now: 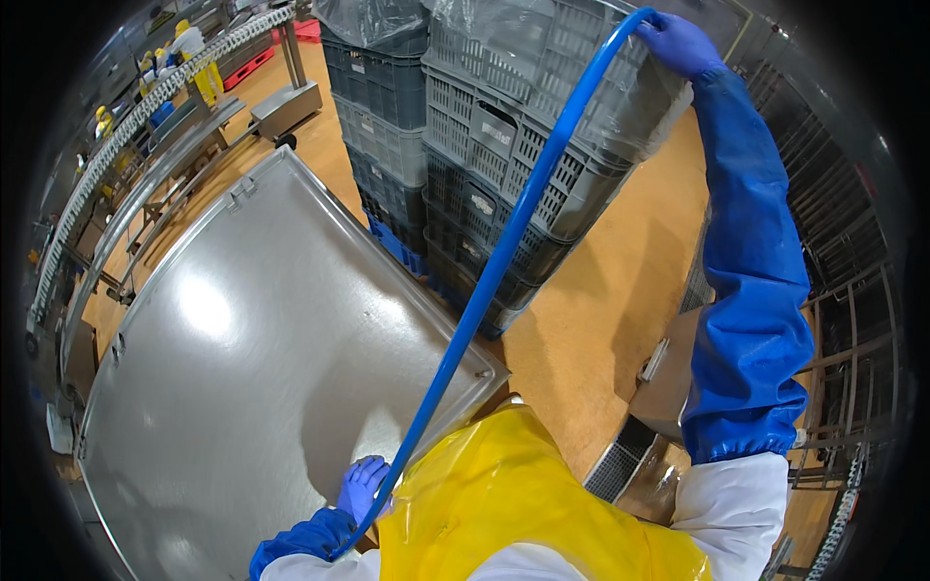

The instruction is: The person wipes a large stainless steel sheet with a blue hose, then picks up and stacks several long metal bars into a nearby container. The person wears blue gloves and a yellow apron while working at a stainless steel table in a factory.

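In the head view, my right hand (pixel 678 44), in a purple glove, is raised and closed around the top of a long blue hose (pixel 494 254), beside stacked grey crates (pixel 502 126) draped with clear plastic. The hose slants down across the view toward my left side. My left hand (pixel 360 484), also gloved, has its fingers stretched out on a shiny steel table (pixel 213 320); the hose passes over or beside it and partly hides it. A yellow apron (pixel 513 494) covers my front.
Several co-workers in yellow (pixel 199 58) stand at the far left, past a curved conveyor (pixel 126 136). A red pallet (pixel 250 66) lies behind them. Orange floor (pixel 581 310) shows right of the crates. A floor drain grate (pixel 620 455) and steel racking (pixel 843 320) are on the right.
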